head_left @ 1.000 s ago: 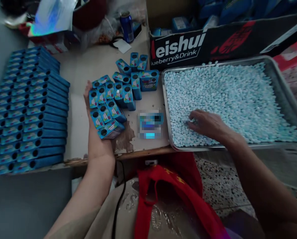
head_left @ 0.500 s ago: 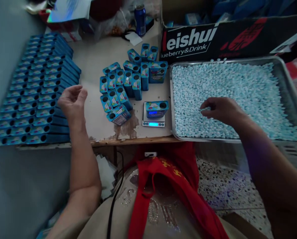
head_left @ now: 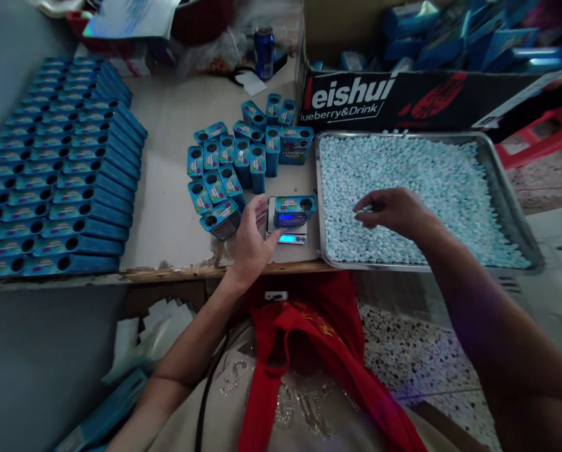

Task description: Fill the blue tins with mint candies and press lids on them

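Note:
On a small digital scale [head_left: 286,241] with a lit display stands a blue candy box [head_left: 291,212], its round hole facing up. My left hand [head_left: 255,237] is open just left of that box, thumb by the front of the scale and fingers spread. Whether it touches the box, I cannot tell. Over the metal tray [head_left: 431,269] of pale blue candies [head_left: 422,182], my right hand [head_left: 394,212] has thumb and forefinger pinched, a pale candy seeming to show at their tips. Several more blue boxes [head_left: 226,182] stand upright left of the scale.
Rows of blue boxes [head_left: 68,182] are stacked at the left. Behind the tray stands a black printed carton [head_left: 351,97] holding more blue packs. A blue can [head_left: 264,53] and plastic bags are at the back. The table's worn wooden edge [head_left: 167,274] runs in front.
My left hand has moved right, from beside the stacked rows to the box on the scale. My right hand remains over the candies, slightly further left in view. The camera view has shifted slightly.

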Action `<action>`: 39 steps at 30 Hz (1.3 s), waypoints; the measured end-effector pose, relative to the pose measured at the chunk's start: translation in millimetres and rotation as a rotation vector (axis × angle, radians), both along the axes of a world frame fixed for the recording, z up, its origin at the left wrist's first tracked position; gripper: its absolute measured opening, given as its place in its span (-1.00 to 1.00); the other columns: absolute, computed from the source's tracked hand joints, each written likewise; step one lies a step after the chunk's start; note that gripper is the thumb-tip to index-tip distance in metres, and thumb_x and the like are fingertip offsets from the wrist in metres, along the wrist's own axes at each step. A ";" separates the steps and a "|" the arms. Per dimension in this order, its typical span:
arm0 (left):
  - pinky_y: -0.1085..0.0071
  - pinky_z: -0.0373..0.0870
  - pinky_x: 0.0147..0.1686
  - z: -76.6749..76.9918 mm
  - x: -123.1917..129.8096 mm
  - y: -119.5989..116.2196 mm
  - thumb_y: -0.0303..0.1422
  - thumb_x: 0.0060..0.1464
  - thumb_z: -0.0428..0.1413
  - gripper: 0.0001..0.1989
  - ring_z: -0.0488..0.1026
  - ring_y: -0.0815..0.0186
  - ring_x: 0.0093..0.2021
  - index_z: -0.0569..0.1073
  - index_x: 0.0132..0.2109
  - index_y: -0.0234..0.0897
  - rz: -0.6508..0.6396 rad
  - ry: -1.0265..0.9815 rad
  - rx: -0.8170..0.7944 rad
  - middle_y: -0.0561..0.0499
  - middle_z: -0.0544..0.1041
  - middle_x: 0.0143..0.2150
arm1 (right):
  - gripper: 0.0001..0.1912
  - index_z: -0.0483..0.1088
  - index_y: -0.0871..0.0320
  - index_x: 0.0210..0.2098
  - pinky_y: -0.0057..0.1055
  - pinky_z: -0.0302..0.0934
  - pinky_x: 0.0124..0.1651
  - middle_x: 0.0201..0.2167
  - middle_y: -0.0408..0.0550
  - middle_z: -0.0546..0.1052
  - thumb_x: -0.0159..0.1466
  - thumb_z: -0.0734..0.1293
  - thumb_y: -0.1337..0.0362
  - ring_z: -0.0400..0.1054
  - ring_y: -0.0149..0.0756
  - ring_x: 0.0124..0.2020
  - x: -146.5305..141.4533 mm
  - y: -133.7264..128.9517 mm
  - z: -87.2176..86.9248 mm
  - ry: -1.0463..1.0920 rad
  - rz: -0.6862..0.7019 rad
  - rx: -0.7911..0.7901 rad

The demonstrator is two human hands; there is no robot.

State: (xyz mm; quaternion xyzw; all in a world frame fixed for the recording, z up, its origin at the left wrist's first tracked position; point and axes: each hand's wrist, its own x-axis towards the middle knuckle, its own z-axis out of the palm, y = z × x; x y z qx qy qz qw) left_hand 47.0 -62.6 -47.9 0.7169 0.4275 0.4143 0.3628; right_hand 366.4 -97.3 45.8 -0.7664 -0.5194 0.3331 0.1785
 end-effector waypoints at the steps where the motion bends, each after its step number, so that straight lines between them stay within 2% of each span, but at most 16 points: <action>1: -0.14 0.60 0.38 -3.2 4.8 4.9 -0.16 0.36 0.35 -0.25 0.53 -0.08 0.41 0.19 0.53 0.15 -0.012 -0.004 -0.005 -0.18 0.45 0.46 | -0.85 0.68 0.26 -0.17 -0.41 0.12 -0.35 -0.61 -0.21 0.50 0.27 0.50 0.37 0.36 -0.40 -0.52 -6.1 4.0 6.5 0.042 0.025 0.049; 3: -0.10 0.61 0.36 -1.9 9.8 11.5 -0.20 0.33 0.38 -0.26 0.53 -0.05 0.40 0.23 0.50 0.10 -0.006 -0.023 0.011 -0.18 0.47 0.42 | -0.85 0.68 0.21 -0.19 -0.43 0.10 -0.38 -0.60 -0.25 0.48 0.24 0.52 0.32 0.32 -0.43 -0.54 -21.8 15.4 20.2 0.095 0.142 0.163; 6: -0.01 0.64 0.29 10.1 7.0 11.4 -0.24 0.31 0.40 -0.35 0.57 0.01 0.32 0.34 0.42 -0.02 0.037 -0.016 0.071 -0.17 0.50 0.35 | -0.88 0.68 0.14 -0.23 -0.42 0.14 -0.34 -0.54 -0.24 0.50 0.22 0.50 0.33 0.34 -0.41 -0.48 -49.4 35.7 34.8 0.083 0.373 0.308; 8: 0.06 0.67 0.23 17.8 0.5 7.3 -0.26 0.32 0.39 -0.43 0.62 0.08 0.23 0.40 0.37 -0.09 0.043 0.022 0.101 -0.16 0.51 0.32 | -0.86 0.68 0.11 -0.25 -0.39 0.18 -0.28 -0.47 -0.20 0.55 0.20 0.47 0.38 0.40 -0.37 -0.42 -65.1 46.2 36.8 0.017 0.492 0.356; 11: 0.13 0.68 0.18 22.5 -10.7 2.1 -0.27 0.34 0.38 -0.50 0.66 0.16 0.10 0.46 0.33 -0.12 0.033 0.078 0.133 -0.15 0.52 0.31 | -0.79 0.68 0.10 -0.24 -0.37 0.23 -0.20 -0.34 -0.13 0.64 0.19 0.43 0.45 0.46 -0.32 -0.34 -77.2 53.0 31.9 -0.093 0.587 0.385; 15: 0.14 0.71 0.15 18.5 -18.8 3.6 -0.28 0.31 0.41 -0.51 0.67 0.17 0.07 0.49 0.30 -0.13 0.019 0.076 0.175 -0.16 0.52 0.31 | -0.73 0.69 0.10 -0.17 -0.37 0.26 -0.16 -0.21 -0.06 0.68 0.21 0.42 0.48 0.47 -0.32 -0.30 -76.1 51.1 26.6 -0.137 0.631 0.403; 22: 0.17 0.72 0.17 19.3 -18.5 10.5 -0.35 0.28 0.44 -0.49 0.65 0.15 0.16 0.51 0.29 -0.15 -0.048 0.057 0.189 -0.17 0.50 0.34 | -0.73 0.68 0.10 -0.16 -0.38 0.28 -0.17 -0.21 -0.09 0.68 0.20 0.43 0.47 0.47 -0.35 -0.32 -80.7 48.8 32.5 -0.088 0.620 0.401; 26: 0.20 0.73 0.16 27.0 -22.9 6.5 -0.37 0.29 0.42 -0.54 0.68 0.19 0.09 0.54 0.26 -0.17 -0.060 0.068 0.200 -0.16 0.54 0.30 | -0.78 0.68 0.08 -0.20 -0.32 0.33 -0.16 -0.29 -0.07 0.68 0.28 0.39 0.42 0.51 -0.26 -0.32 -63.5 45.9 33.0 -0.131 0.511 0.459; 28: 0.21 0.72 0.15 31.0 -27.3 2.2 -0.41 0.31 0.39 -0.58 0.69 0.22 0.05 0.55 0.25 -0.17 -0.071 0.085 0.203 -0.14 0.57 0.27 | -0.77 0.69 0.05 -0.17 -0.25 0.36 -0.16 -0.29 -0.04 0.68 0.32 0.37 0.37 0.53 -0.19 -0.30 -38.9 40.5 23.4 -0.233 0.408 0.434; 30: 0.23 0.72 0.14 34.5 -32.1 -2.5 -0.44 0.31 0.37 -0.62 0.69 0.23 0.02 0.57 0.23 -0.17 -0.087 0.110 0.202 -0.12 0.60 0.23 | -0.77 0.70 0.04 -0.09 -0.18 0.39 -0.13 -0.23 0.00 0.70 0.30 0.42 0.30 0.56 -0.09 -0.24 -10.8 31.5 4.5 -0.346 0.374 0.322; 31: 0.25 0.72 0.12 36.1 -34.0 -4.4 -0.45 0.32 0.36 -0.63 0.69 0.23 0.01 0.58 0.21 -0.17 -0.091 0.120 0.195 -0.11 0.62 0.20 | -0.72 0.69 0.04 -0.03 -0.14 0.41 -0.09 -0.15 0.04 0.72 0.27 0.46 0.26 0.58 -0.02 -0.17 1.4 25.9 -7.5 -0.392 0.402 0.252; 33: 0.29 0.72 0.07 39.5 -35.4 -6.8 -0.46 0.31 0.36 -0.65 0.70 0.24 -0.02 0.59 0.19 -0.18 -0.090 0.135 0.169 -0.09 0.64 0.13 | -0.49 0.63 0.06 0.17 -0.02 0.42 0.07 0.14 0.15 0.68 0.23 0.51 0.20 0.54 0.16 0.10 16.7 14.8 -32.4 -0.467 0.504 0.169; 35: 0.31 0.71 0.04 44.3 -32.8 -6.7 -0.46 0.31 0.36 -0.65 0.70 0.25 -0.07 0.60 0.19 -0.19 -0.078 0.147 0.156 -0.06 0.67 0.07 | -0.27 0.49 0.04 0.38 0.11 0.36 0.22 0.40 0.20 0.51 0.23 0.52 0.13 0.38 0.30 0.33 18.3 6.8 -52.8 -0.543 0.569 0.174; 36: 0.31 0.71 0.03 47.6 -30.3 -5.7 -0.46 0.30 0.37 -0.65 0.70 0.26 -0.08 0.60 0.19 -0.18 -0.073 0.153 0.162 -0.05 0.68 0.05 | -0.22 0.42 0.03 0.44 0.14 0.33 0.26 0.46 0.21 0.44 0.25 0.51 0.12 0.32 0.34 0.37 15.0 4.8 -59.9 -0.582 0.579 0.195; 37: 0.30 0.70 0.04 51.5 -27.4 -4.4 -0.45 0.30 0.38 -0.64 0.71 0.25 -0.09 0.60 0.19 -0.17 -0.068 0.160 0.171 -0.04 0.68 0.03 | -0.22 0.39 0.03 0.46 0.15 0.31 0.26 0.47 0.22 0.43 0.27 0.49 0.11 0.31 0.35 0.37 10.3 3.9 -64.6 -0.620 0.578 0.212; 39: 0.28 0.70 0.07 60.3 -21.7 -1.2 -0.44 0.30 0.39 -0.62 0.71 0.25 -0.07 0.59 0.21 -0.14 -0.053 0.175 0.194 -0.03 0.69 0.05 | -0.34 0.44 0.08 0.38 0.09 0.31 0.22 0.34 0.25 0.52 0.30 0.44 0.16 0.39 0.30 0.26 0.5 4.0 -67.6 -0.677 0.575 0.217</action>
